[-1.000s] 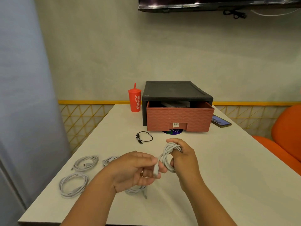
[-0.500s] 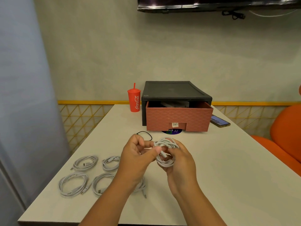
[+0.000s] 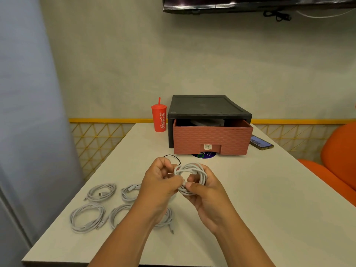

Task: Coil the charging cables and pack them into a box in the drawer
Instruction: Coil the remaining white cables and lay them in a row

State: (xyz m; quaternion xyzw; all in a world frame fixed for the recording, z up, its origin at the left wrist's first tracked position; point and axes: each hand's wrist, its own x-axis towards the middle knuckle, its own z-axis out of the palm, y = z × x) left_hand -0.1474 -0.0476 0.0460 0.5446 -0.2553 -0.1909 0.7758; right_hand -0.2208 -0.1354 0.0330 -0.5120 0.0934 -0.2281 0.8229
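Open surface (image 3: 269,199) runs along the right, from the near edge to the half-open drawer (image 3: 212,139). Coiled white cables (image 3: 102,186) crowd the near left; a red cup (image 3: 159,120) and phone (image 3: 261,144) flank the drawer.

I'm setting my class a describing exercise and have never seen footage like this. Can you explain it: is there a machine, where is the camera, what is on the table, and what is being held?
No machine here: these are a person's two bare hands. The view comes from a camera worn on the person's head, looking forward and down. The left hand and right hand both grip a coil of white cable above the table. At the table's left lie more coiled white cables. Behind the hands are a thin black cable, a red cup, a black cabinet with its pink drawer partly open, and a phone.
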